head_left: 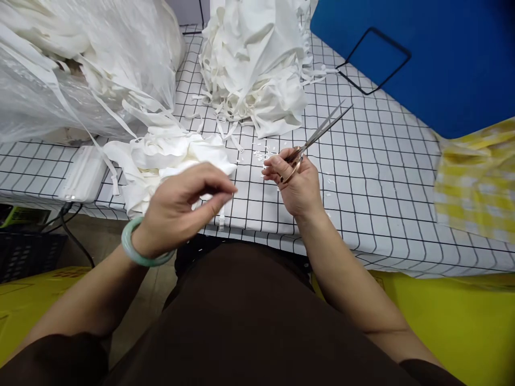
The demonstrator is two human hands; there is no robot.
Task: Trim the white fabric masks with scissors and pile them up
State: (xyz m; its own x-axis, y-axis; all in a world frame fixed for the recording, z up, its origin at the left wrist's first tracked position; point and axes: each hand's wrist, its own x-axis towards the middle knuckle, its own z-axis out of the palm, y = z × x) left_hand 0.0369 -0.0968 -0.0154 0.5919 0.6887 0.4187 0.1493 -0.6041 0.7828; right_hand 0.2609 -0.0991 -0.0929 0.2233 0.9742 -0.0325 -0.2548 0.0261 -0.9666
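Observation:
My right hand (296,181) is closed round the handles of a pair of scissors (317,135), whose thin blades point up and to the right over the checked tablecloth (370,177). My left hand (185,206), with a green bangle (137,249) on the wrist, hovers above a small heap of white cloth pieces (164,155) at the table's near edge. Its fingers are curled together in a loose pinch and blurred; what they hold, if anything, does not show. Small white scraps (263,153) lie between the two hands.
A tall heap of white fabric (253,64) stands at the back centre. A clear plastic bag of white strips (80,64) fills the back left. A blue board (442,53) and yellow checked cloth (478,177) are on the right. A white plastic box (82,174) sits left.

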